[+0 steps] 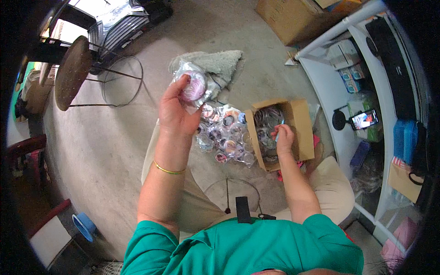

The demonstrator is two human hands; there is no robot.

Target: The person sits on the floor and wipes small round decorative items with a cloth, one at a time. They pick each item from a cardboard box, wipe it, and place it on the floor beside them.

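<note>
My left hand (pixel 180 106) is raised and holds a round pinkish item in a clear plastic wrapper (pixel 193 86), thumb on its face. My right hand (pixel 284 138) is over the open cardboard box (pixel 303 130), fingers closed on a small thin light-blue item (pixel 279 132) that I cannot make out further. Inside the box lie round clear-wrapped items (pixel 266 118). Between my hands, a pile of round items in clear bags (pixel 228 137) is spread on the floor, left of the box. A grey-green cloth (pixel 220 65) lies beyond the pile.
A stool with a round seat (pixel 74 74) lies tipped over at the left. White shelving (pixel 311 74) stands at the right, with a phone on a holder (pixel 364 119). A large cardboard box (pixel 287 20) is at the top right; a blue plastic container (pixel 84 227) is at the lower left.
</note>
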